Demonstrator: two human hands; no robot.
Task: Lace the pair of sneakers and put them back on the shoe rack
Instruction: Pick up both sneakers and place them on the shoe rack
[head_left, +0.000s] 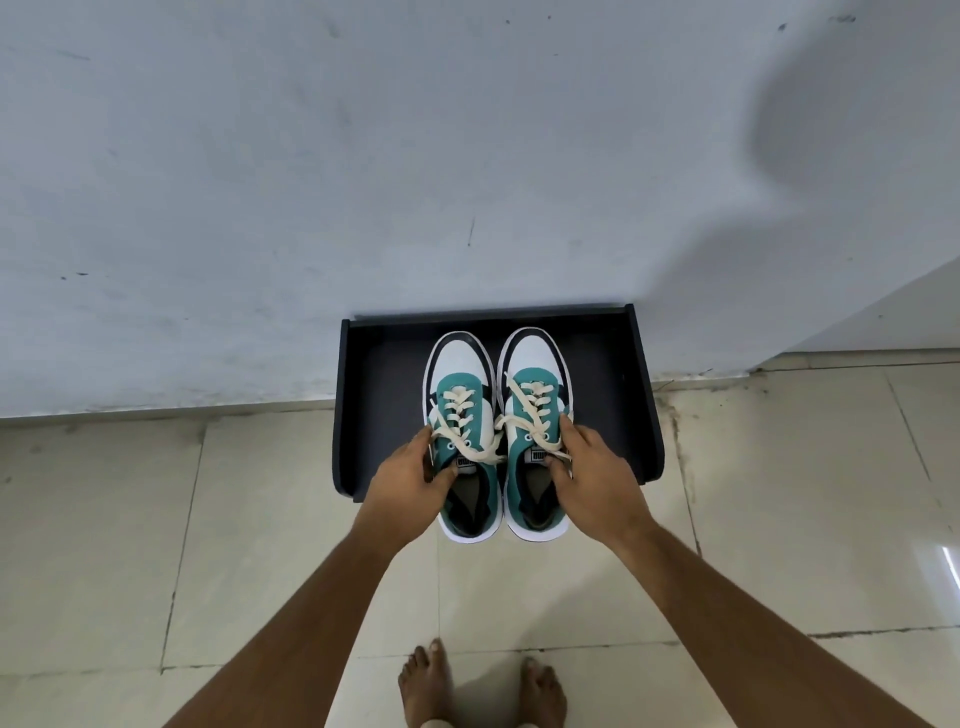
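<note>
Feet: two bare feet (480, 686) stand on the pale tiled floor (260, 519) at the bottom edge of the view, toes pointing toward the rack.
Arms: both bare forearms reach forward and up from the lower corners, converging on the shoes.
Left hand: the left hand (410, 478) grips the collar of the left teal, white and navy canvas sneaker (462, 426), thumb tucked inside the opening, fingers curled over its outer side and clamped on it.
Right hand: the right hand (592, 473) holds the right teal, white and navy canvas sneaker (530, 415) the same way, thumb inside the collar, fingers closed around the outer edge.
Sneakers: side by side, touching, toes toward the wall; heels overhang the rack's front edge. Whether the soles rest on the shelf cannot be told.
Laces: cream flat laces (462, 410) are threaded through the eyelets of both shoes, loose ends lying across the tongues.
Rack: a low black board shoe rack (613, 395) with raised side walls sits on the floor.
Wall: a scuffed pale grey-blue wall (311, 182) rises directly behind the rack.
</note>
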